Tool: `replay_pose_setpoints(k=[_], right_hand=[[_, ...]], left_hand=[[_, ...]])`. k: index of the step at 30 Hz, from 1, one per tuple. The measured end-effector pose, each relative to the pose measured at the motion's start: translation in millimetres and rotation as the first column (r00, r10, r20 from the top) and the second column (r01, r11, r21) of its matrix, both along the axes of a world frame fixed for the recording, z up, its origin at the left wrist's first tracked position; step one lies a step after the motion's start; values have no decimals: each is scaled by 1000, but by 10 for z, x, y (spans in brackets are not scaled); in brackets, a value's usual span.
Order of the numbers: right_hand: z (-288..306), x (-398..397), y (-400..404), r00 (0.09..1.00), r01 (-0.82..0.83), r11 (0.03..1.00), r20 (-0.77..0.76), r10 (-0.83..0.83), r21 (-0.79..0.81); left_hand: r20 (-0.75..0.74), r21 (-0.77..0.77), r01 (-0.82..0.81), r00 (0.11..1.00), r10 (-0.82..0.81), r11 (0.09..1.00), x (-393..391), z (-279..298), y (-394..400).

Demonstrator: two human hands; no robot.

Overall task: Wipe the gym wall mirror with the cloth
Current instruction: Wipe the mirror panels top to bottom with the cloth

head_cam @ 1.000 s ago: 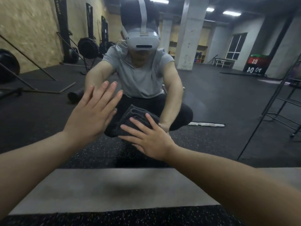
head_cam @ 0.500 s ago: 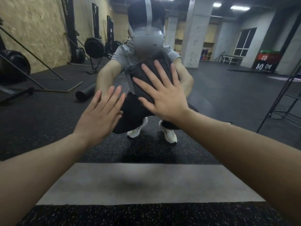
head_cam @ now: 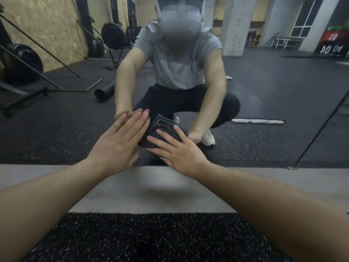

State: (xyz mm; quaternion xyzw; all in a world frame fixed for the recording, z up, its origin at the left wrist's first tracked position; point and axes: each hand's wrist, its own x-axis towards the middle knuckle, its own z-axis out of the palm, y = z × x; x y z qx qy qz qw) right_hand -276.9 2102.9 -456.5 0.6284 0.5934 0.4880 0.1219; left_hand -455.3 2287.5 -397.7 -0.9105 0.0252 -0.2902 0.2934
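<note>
Mirrored "03" on red board (head_cam: 332, 37), "40 40" below

Both forearms are bare, with no watch, band or sleeve showing as far as the left hand (head_cam: 115, 146) and right hand (head_cam: 181, 151). The reflection shows a grey short-sleeved T-shirt (head_cam: 179, 59), black trousers (head_cam: 188, 103), white sneakers (head_cam: 208, 138) and a grey headset (head_cam: 180, 23) (a strap runs over the crown).

We see our right hand (head_cam: 179, 150) pressing a folded dark grey cloth (head_cam: 160, 129) flat against the large gym wall mirror (head_cam: 264, 91), near its bottom edge. Our left hand (head_cam: 118, 143), fingers straight, rests on the glass just beside the cloth.
</note>
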Motion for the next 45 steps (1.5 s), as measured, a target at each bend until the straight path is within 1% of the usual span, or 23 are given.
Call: replay_pose_setpoints(k=[3,7,13,20,24,26,28,32,34,36,40,43,45], right_hand=[[-179,108,-176,1000,-7,999,24,9,-51],[-309,363,-557,998,-11,993,68,20,-121],[-340,904,-1453,994,28,983,113,-8,-181],[-303,1570,-2430,995,23,990,101,-9,-137],[-301,1825,-2942,998,33,998,53,-30,-48],[-263,1889,-3078,998,35,999,44,-34,-31],[-148,1928,-3070,999,12,1000,40,-12,12],[368,1883,-2807,999,-16,966,35,7,257],[650,1797,-2634,1000,4,931,-7,-2,364],[889,1689,-2457,998,49,897,-57,-26,440],[1209,1447,-2133,989,125,864,-126,-72,487],[1411,1223,-1776,989,133,866,-116,-87,482],[1460,1009,-1430,993,104,887,-94,-69,450]], left_hand=[[-66,29,13,998,-11,999,1,-123,-101],[-102,63,65,993,-59,996,145,-208,-348],[-129,88,162,980,-150,983,597,-274,-859],[-198,110,255,953,-230,961,1097,-380,-1539],[-215,118,274,945,-245,955,1260,-377,-1729],[-216,123,276,945,-246,953,1302,-340,-1752],[-210,128,275,946,-245,953,1325,-297,-1732],[-213,140,281,945,-248,949,1293,-212,-1616],[-214,141,296,941,-263,945,1249,-153,-1583],[-203,138,309,939,-279,941,1213,-41,-1573],[-153,180,295,951,-270,938,1144,311,-1440],[-115,221,250,966,-230,943,974,492,-1211],[-96,248,235,971,-217,940,786,556,-1019]])
